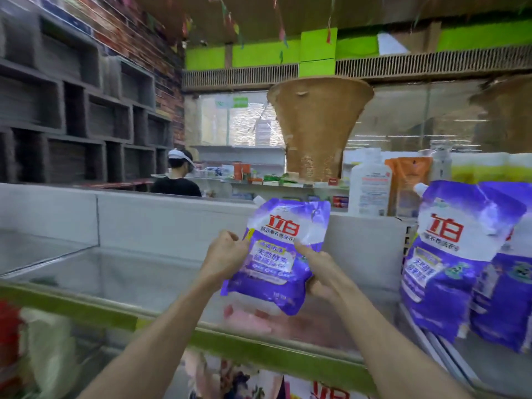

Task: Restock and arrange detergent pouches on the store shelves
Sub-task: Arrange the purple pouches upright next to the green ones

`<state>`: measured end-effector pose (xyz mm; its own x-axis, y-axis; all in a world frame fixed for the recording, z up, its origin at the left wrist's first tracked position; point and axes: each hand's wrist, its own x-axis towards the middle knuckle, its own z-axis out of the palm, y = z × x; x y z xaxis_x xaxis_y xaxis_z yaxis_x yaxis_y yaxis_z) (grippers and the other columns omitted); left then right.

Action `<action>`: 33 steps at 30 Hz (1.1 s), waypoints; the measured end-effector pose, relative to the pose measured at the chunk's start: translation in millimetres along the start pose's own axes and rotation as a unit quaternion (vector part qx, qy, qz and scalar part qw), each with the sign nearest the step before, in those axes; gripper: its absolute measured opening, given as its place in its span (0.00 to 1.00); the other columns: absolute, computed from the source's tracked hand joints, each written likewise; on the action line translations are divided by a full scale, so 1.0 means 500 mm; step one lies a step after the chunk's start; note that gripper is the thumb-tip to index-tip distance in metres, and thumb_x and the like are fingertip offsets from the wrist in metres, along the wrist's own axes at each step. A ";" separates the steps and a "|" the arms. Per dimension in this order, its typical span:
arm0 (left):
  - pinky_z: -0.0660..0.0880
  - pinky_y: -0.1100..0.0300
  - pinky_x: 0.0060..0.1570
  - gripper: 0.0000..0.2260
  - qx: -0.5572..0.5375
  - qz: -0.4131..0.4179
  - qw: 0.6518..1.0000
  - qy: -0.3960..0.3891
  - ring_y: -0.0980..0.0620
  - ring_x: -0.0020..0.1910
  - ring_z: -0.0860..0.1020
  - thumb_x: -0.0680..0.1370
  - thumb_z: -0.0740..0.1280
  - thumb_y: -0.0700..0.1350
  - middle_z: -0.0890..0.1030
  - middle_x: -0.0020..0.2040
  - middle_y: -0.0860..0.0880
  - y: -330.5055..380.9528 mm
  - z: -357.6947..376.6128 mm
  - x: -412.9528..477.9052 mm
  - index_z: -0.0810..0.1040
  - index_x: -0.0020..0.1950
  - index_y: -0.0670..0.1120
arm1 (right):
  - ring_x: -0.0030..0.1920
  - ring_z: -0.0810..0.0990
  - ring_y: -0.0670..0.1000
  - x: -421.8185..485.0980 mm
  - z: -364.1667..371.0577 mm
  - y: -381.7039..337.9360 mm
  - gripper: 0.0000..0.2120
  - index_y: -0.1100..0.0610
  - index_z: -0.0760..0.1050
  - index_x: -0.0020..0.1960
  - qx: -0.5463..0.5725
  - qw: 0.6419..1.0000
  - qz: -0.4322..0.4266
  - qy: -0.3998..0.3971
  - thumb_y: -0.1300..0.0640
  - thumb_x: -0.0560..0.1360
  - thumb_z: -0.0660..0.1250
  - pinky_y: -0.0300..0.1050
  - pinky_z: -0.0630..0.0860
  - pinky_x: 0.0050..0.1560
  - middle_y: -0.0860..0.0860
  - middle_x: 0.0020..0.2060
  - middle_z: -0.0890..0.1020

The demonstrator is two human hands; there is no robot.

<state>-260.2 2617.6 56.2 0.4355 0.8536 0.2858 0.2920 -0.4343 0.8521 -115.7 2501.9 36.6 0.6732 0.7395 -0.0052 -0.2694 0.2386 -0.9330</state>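
Observation:
I hold a purple and white detergent pouch (280, 254) upright above the top shelf (121, 272), its spout at the upper left. My left hand (226, 254) grips its left edge. My right hand (319, 273) grips its lower right side, thumb across the front. On the right of the shelf stand two more purple pouches (457, 254), leaning against each other. Below the shelf's green front rail (247, 347) the tops of other pouches (328, 391) show.
A white back panel (161, 223) closes the shelf behind. A white bottle (370, 185) and an orange pouch (408, 180) stand behind the purple ones. A person in a black shirt (177, 180) stands in the far aisle. A woven cone-shaped column (316, 125) rises behind.

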 end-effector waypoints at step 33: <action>0.77 0.71 0.50 0.17 -0.460 0.042 0.838 -0.289 0.65 0.52 0.82 0.85 0.52 0.53 0.86 0.52 0.58 0.201 0.485 -0.101 0.78 0.63 0.50 | 0.67 0.76 0.50 -0.081 -0.247 -0.098 0.20 0.51 0.68 0.74 -0.188 0.924 -0.292 0.157 0.49 0.83 0.57 0.54 0.68 0.72 0.51 0.67 0.78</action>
<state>-46.4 2461.2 21.4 0.8395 0.4331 0.3280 -0.4249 0.1473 0.8932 -44.9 2382.5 38.4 0.8107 0.3201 0.4903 0.4225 0.2598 -0.8683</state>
